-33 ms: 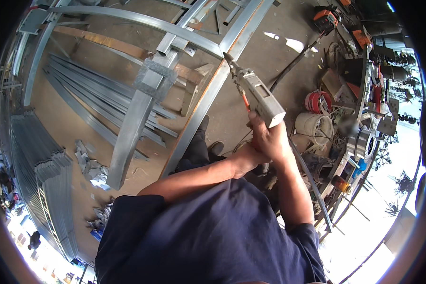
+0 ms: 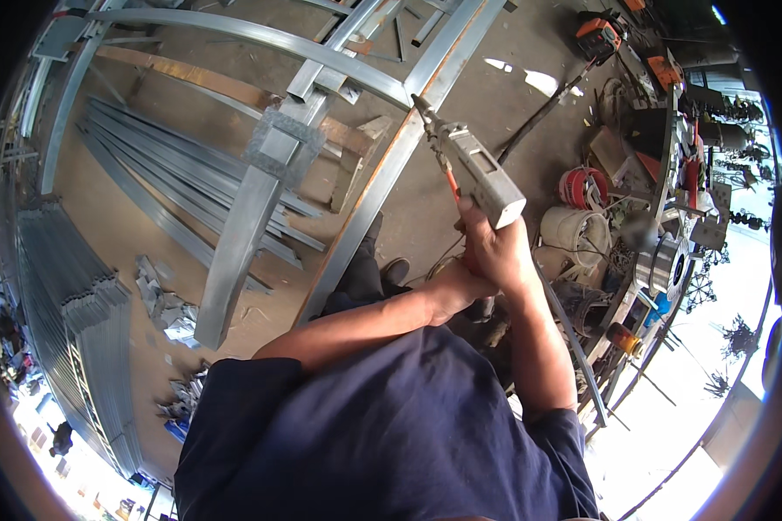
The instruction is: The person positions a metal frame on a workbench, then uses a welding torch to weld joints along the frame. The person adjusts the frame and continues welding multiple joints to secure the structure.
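A grey handheld welding gun [image 2: 487,178] reaches away from me, its dark nozzle at the joint of two galvanized steel tubes. One is a long tube [image 2: 369,204] with a rusty orange line along its edge; the other is a crossing tube [image 2: 261,36] that meets it from the left. My right hand [image 2: 500,253] is closed round the gun's grip, just below its boxy rear end. Tucked under it, my left hand [image 2: 454,291] is closed at the lower grip, its fingers mostly hidden. An orange-red strip [image 2: 453,182] shows along the gun's underside.
A thick square post [image 2: 239,252] with a plate [image 2: 285,148] stands left of the long tube. Loose steel profiles [image 2: 169,174] and a stacked bundle [image 2: 82,321] lie farther left. At right are a white bucket [image 2: 573,233], a red bucket [image 2: 582,187] and a cluttered bench [image 2: 669,174].
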The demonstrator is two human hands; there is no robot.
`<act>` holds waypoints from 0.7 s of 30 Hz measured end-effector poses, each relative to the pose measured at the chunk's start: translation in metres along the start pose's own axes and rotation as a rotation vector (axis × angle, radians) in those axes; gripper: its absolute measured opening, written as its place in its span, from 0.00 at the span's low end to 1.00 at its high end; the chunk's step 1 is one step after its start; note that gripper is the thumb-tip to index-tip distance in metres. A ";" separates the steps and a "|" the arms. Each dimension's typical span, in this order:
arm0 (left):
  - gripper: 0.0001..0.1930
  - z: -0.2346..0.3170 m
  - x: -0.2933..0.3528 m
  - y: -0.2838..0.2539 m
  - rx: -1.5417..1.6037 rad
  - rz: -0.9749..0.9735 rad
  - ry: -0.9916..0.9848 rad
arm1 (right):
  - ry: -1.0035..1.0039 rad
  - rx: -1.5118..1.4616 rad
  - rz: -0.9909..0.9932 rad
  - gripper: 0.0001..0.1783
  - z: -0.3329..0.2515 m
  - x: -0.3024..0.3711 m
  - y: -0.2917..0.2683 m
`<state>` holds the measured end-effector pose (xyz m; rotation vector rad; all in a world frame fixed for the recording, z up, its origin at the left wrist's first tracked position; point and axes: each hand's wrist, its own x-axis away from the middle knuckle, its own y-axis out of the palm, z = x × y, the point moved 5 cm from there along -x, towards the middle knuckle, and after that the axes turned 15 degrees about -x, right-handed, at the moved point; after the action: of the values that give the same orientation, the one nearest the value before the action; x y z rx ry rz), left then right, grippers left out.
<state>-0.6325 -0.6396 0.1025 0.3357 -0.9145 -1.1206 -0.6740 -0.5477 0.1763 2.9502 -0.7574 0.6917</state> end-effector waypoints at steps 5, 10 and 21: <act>0.17 0.012 -0.032 -0.029 0.016 0.035 -0.015 | 0.001 0.087 0.079 0.24 0.000 -0.055 0.009; 0.15 0.015 -0.041 -0.045 0.017 0.043 -0.043 | -0.092 0.165 0.123 0.23 0.004 -0.074 0.017; 0.19 0.026 -0.043 -0.055 0.050 -0.002 -0.064 | 0.036 0.116 0.157 0.21 0.023 -0.087 0.017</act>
<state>-0.6927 -0.6200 0.0631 0.3427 -0.9999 -1.1168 -0.7401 -0.5263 0.1174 2.9954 -0.9867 0.8230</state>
